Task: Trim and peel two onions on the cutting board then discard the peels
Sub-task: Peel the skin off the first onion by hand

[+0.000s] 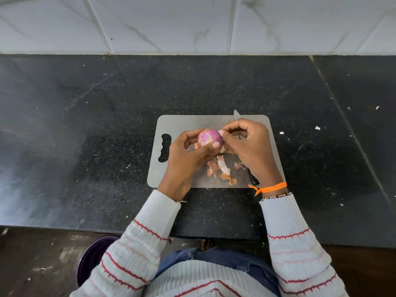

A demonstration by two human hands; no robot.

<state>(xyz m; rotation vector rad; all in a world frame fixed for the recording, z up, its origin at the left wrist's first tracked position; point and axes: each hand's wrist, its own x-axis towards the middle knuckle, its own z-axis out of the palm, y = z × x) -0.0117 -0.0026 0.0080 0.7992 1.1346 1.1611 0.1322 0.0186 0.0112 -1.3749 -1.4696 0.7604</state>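
Your left hand [188, 151] grips the onion [209, 138] over the cutting board [182, 125]; your right hand's [248, 144] fingertips pinch its skin. Peels [222, 168] below. No legible writing.

onion [209, 138]: purple-pink in my grip, paler patches
peels [220, 169]: orange-brown, some white
cutting board [182, 125]: plain grey
counter [85, 125]: black, white-speckled
my sleeves [150, 228]: white, red stripes
wrist thread [269, 188]: orange

A gray board [182, 125] is lying flat on the black bench [85, 125], with white crumbs [317, 128] lying around.
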